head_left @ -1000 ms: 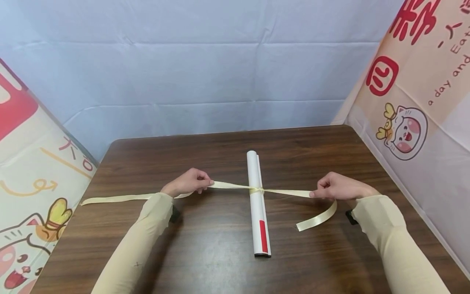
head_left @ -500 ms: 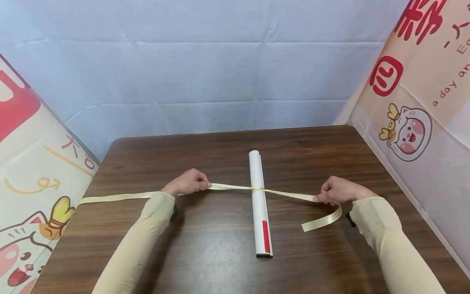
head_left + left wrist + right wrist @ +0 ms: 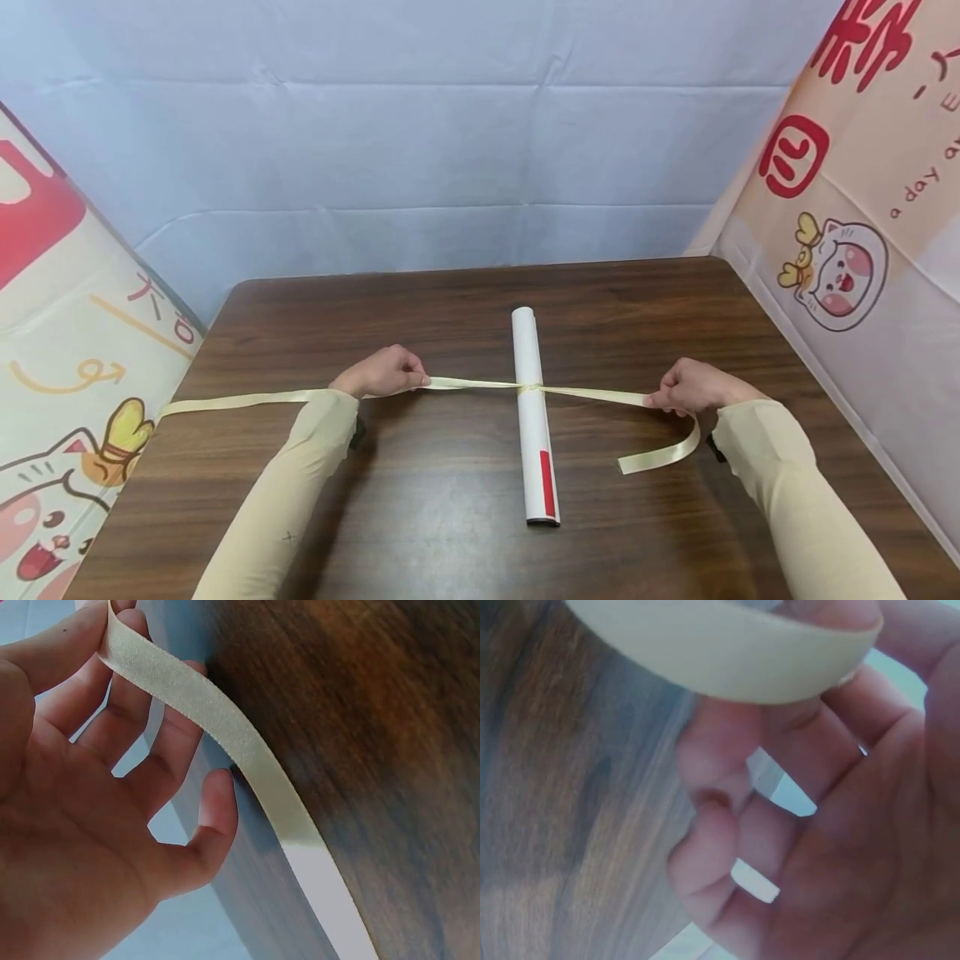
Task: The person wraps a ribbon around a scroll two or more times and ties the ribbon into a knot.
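Note:
A white paper roll point(image 3: 529, 346) with a red patch near its front end lies lengthwise on the table. Around its middle runs a pale yellow ribbon point(image 3: 472, 384), crossed on top, its two ends stretched out to the sides. On the left my left hand point(image 3: 386, 371) pinches one end between thumb and index finger, the other fingers loosely bent in the left wrist view. My right hand point(image 3: 693, 386) pinches the other end, and the loose tail curls down beneath it. Past the left hand, the long ribbon tail point(image 3: 262, 776) trails over the table to its left edge.
The brown wooden table point(image 3: 420, 533) has a pale blue cloth wall point(image 3: 420, 150) behind it. Printed cloth panels point(image 3: 847, 275) with cartoon cats stand close along the left and right table edges.
Both hands keep their pinch on the ribbon. The right hand has shifted slightly right and down, and the ribbon looks drawn tighter at the roll. The view has turned a little.

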{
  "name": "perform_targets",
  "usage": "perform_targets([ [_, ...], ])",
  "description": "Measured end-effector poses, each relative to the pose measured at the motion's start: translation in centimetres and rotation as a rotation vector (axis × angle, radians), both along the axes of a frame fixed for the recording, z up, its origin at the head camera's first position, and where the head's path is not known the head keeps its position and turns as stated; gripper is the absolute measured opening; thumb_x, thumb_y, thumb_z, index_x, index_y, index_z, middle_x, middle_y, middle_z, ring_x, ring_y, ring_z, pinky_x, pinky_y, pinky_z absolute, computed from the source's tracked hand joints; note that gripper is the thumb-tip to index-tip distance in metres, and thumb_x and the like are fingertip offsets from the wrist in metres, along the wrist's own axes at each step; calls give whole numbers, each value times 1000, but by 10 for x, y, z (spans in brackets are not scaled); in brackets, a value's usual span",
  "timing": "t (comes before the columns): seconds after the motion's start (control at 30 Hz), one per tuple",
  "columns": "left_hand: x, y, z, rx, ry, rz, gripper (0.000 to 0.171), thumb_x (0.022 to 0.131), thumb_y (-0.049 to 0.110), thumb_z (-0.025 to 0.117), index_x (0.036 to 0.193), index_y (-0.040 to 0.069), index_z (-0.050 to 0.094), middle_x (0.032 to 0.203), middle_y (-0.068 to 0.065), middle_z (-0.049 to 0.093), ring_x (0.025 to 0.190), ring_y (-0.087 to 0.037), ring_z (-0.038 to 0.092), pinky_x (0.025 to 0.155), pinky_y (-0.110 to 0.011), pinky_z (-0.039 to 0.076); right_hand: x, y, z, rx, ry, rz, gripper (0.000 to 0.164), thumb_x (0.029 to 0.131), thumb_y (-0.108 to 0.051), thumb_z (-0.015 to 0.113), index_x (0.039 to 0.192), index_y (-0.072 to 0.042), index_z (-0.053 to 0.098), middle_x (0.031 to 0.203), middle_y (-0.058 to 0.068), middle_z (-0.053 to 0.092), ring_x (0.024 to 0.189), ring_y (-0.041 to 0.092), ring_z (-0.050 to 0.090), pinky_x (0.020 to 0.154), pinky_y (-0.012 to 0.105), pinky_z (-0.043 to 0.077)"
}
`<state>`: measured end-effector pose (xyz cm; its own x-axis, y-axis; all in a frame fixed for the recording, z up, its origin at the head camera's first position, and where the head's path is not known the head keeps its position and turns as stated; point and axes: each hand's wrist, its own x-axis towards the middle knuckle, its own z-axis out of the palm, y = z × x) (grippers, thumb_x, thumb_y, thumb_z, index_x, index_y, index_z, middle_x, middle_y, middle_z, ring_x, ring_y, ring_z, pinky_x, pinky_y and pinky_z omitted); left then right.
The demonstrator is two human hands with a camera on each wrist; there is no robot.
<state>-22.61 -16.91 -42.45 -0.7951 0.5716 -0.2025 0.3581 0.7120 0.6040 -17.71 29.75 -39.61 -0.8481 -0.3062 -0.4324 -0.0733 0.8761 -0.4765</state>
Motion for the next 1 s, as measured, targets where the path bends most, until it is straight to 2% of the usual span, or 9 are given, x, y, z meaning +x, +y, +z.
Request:
perform_targets([
  [0.3,1,-2,0,-9,-33,-16,17,90,18,59,83,8,70,70,3,60,67,-11,49,69,-30,43,-4,-1,-3,99,122,-6,37,85,-38,61,62,-9,59,51,-4,50,50,12,44,49,29,36],
  [0.6,8,6,4,-68,-62,-88,10,88,11,59,87,7,67,84,0,63,78,-13,53,75,-33,47,-10,-3,-1,146,252,-59,34,85,-41,61,71,-11,62,57,-1,47,55,17,44,50,32,35],
  [0.73,10,9,5,-87,-83,-72,9,86,10,62,93,8,67,89,-3,66,81,-13,56,76,-33,48,-12,-2,-3,157,315,-67,30,86,-38,61,75,-11,62,59,0,48,56,17,45,52,34,36],
  [0.9,10,15,6,-91,-109,-37,11,83,19,67,92,12,67,89,-1,66,80,-13,57,74,-33,48,-14,0,-7,175,340,-75,24,87,-34,60,78,-12,62,63,2,53,57,18,46,52,36,38],
  [1.0,9,21,6,-82,-99,-26,18,83,23,67,97,12,67,89,0,66,79,-12,57,74,-32,47,-15,1,-10,199,374,-84,22,88,-31,60,80,-11,62,66,3,55,57,19,47,52,37,39],
])
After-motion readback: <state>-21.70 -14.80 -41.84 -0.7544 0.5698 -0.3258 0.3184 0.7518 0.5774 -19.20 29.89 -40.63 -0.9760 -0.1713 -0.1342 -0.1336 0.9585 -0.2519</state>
